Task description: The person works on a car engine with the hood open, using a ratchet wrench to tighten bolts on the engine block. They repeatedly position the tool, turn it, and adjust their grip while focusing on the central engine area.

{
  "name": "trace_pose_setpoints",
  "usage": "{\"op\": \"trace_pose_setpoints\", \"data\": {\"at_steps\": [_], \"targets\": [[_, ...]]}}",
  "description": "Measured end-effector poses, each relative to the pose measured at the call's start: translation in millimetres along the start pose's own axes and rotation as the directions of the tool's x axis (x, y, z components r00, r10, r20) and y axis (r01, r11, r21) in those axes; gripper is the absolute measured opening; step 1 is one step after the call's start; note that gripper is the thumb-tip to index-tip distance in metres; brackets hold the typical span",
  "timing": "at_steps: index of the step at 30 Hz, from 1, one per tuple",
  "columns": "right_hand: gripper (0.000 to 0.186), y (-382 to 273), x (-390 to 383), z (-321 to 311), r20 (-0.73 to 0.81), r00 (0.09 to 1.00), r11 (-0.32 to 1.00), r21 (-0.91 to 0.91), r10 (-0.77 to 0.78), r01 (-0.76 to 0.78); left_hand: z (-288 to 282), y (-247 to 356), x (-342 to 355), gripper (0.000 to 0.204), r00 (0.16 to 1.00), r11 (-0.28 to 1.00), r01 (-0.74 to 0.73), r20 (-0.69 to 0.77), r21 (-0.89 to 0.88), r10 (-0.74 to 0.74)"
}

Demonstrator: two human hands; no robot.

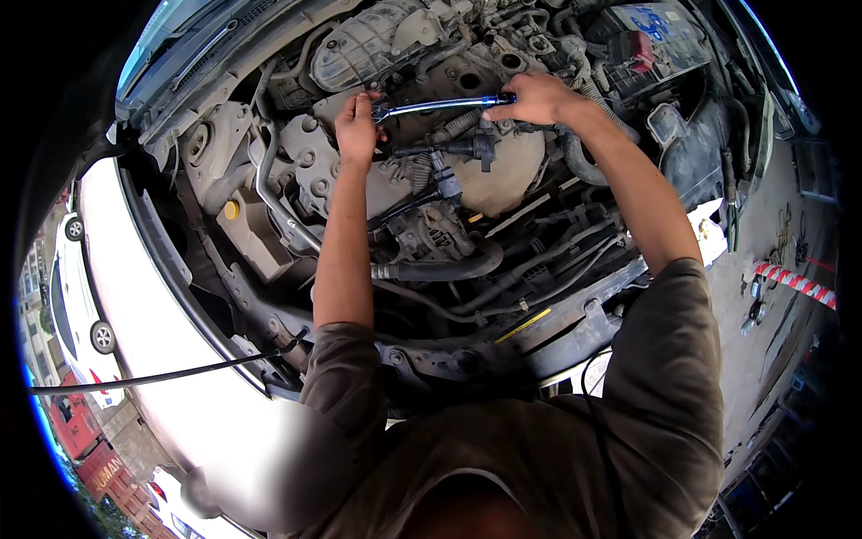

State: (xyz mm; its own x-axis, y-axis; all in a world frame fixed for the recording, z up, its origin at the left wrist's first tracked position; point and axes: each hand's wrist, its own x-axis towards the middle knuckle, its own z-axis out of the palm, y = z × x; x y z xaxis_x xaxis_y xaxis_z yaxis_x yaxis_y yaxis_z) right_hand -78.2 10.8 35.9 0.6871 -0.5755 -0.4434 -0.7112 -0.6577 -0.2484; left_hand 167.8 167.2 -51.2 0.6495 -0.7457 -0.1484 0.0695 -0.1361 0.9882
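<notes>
A chrome ratchet wrench (440, 105) lies nearly level across the top of the engine, held at both ends. My left hand (356, 128) closes around its head, fingertips at the metal. At the other end, my right hand (539, 99) grips the handle. What sits under the ratchet's head is hidden by my left fingers. Just below the handle, two black ignition coils (442, 182) with connectors rest on the dusty engine. A round tan cover (503, 171) lies beside them, below my right hand.
A ribbed intake manifold (364, 49) rises beyond my left hand. The battery (660, 40) stands far right. A fluid reservoir (256, 235) with a yellow cap sits left, and a thick black hose (449, 267) curves nearer me. The white fender (135, 269) borders the engine bay.
</notes>
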Motion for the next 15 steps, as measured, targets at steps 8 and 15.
{"op": "trace_pose_setpoints", "data": {"at_steps": [8,15], "targets": [[0.059,-35,-64,53,0.039,0.981,0.913,0.358,0.192,-0.193,-1,7,5,0.021,0.998,0.998,0.052,0.034,-0.023,-0.052],[0.044,-99,-121,124,0.105,0.976,0.43,0.885,0.192,-0.18,-4,12,7,0.029,0.974,0.991,0.132,0.188,-0.008,-0.128]]}}
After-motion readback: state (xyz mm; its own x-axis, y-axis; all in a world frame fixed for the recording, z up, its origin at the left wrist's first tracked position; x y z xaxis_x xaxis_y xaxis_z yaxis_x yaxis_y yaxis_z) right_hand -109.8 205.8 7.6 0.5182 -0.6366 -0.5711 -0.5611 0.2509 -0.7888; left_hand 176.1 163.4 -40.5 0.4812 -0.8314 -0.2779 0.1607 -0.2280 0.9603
